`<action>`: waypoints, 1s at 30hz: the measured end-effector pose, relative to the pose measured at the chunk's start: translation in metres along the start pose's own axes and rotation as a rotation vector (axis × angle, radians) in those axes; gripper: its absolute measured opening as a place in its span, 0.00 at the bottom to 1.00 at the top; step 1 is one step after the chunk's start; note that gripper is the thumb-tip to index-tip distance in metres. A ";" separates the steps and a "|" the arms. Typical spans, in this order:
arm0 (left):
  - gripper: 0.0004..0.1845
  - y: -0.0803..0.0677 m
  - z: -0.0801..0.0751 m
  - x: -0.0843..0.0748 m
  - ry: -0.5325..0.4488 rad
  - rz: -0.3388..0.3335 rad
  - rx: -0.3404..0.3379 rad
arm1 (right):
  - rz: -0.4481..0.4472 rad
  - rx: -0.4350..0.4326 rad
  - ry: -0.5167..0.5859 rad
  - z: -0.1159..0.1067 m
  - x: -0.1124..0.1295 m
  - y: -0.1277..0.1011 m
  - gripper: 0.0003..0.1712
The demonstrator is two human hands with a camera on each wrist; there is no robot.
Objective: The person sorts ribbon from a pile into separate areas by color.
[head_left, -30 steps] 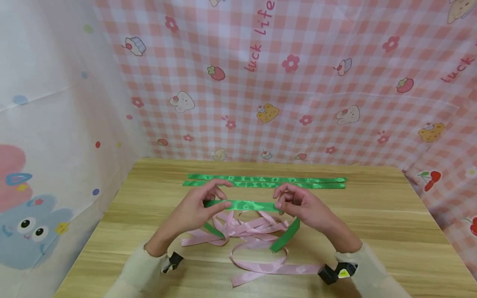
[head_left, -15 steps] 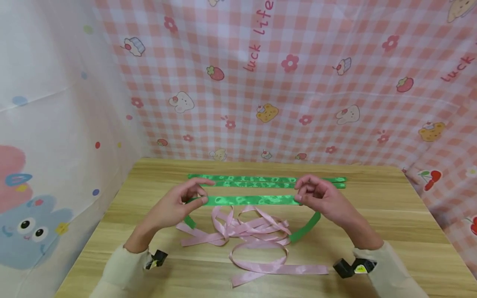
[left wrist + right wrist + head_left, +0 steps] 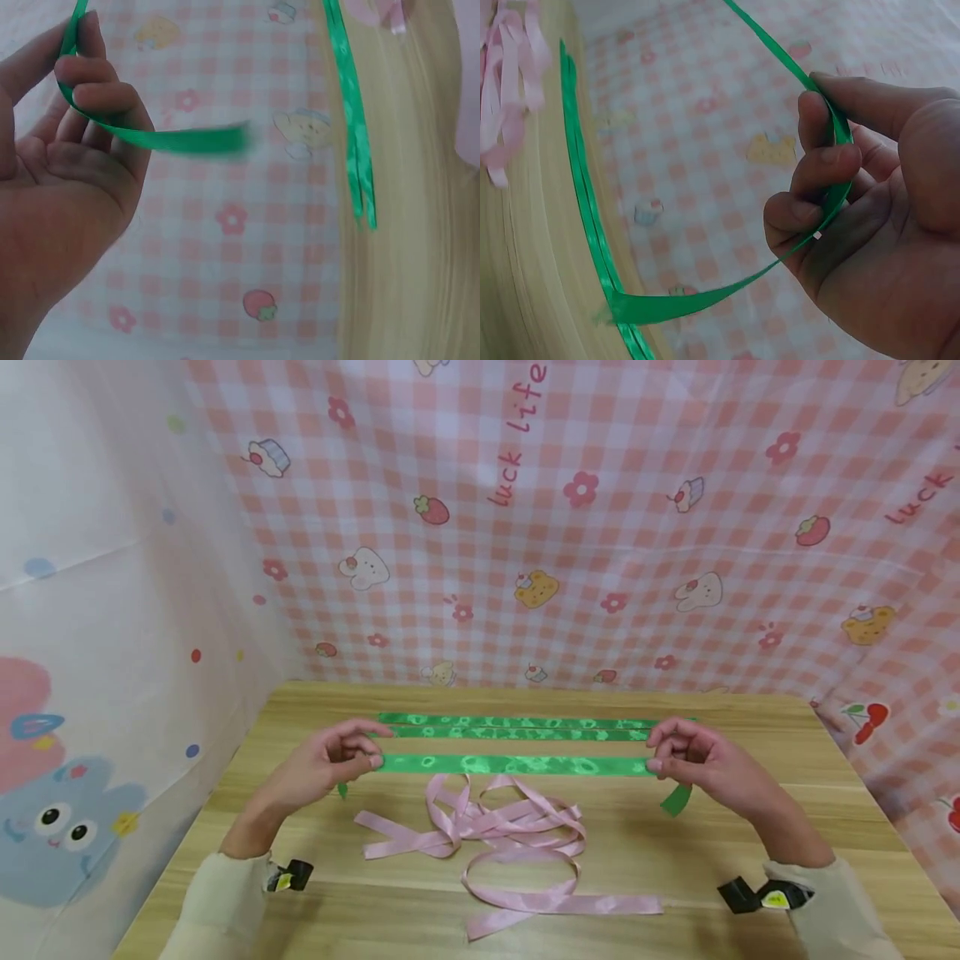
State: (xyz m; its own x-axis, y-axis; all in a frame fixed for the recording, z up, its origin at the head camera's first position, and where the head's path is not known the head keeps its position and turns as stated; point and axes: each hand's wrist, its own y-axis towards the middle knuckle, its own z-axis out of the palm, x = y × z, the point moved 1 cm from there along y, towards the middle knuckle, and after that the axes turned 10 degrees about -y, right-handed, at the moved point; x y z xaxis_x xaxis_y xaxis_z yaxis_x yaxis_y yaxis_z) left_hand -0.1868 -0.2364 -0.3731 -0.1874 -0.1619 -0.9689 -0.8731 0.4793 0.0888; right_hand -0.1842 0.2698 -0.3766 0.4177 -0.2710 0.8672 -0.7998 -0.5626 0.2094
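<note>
A green patterned ribbon (image 3: 510, 765) is stretched straight above the wooden table (image 3: 787, 793). My left hand (image 3: 330, 764) pinches its left end between thumb and fingers. My right hand (image 3: 686, 760) pinches its right end, and a short tail (image 3: 677, 799) hangs below. In the left wrist view the ribbon (image 3: 172, 139) curls round the fingers (image 3: 101, 97). In the right wrist view the ribbon (image 3: 705, 300) loops past the curled fingers (image 3: 821, 161).
Two more green ribbons (image 3: 525, 727) lie side by side flat near the table's back edge. A tangle of pink ribbon (image 3: 510, 835) lies in front of my hands. Pink checked cloth (image 3: 570, 527) walls stand behind and at both sides.
Both hands have slid apart along the green ribbon, left hand leftward and right hand rightward, so the taut span is much longer and the hanging tails are shorter.
</note>
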 end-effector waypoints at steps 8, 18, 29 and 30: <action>0.18 -0.004 -0.018 0.015 -0.043 -0.083 -0.023 | 0.043 -0.013 0.002 -0.026 -0.022 -0.015 0.11; 0.16 -0.004 -0.034 0.038 -0.078 -0.187 -0.149 | 0.110 -0.058 0.012 -0.048 -0.057 -0.031 0.09; 0.12 0.000 -0.050 0.065 -0.190 -0.201 -0.180 | 0.130 -0.040 0.093 -0.064 -0.081 -0.042 0.13; 0.13 0.001 -0.051 0.069 -0.188 -0.214 -0.194 | 0.133 -0.043 0.106 -0.064 -0.084 -0.042 0.13</action>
State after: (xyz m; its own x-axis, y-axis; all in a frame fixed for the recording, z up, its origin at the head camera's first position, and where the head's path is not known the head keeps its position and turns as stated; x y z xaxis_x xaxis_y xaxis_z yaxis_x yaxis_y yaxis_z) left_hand -0.2233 -0.2908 -0.4278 0.0795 -0.0710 -0.9943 -0.9565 0.2755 -0.0961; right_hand -0.2129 0.3661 -0.4291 0.2609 -0.2553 0.9310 -0.8637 -0.4925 0.1070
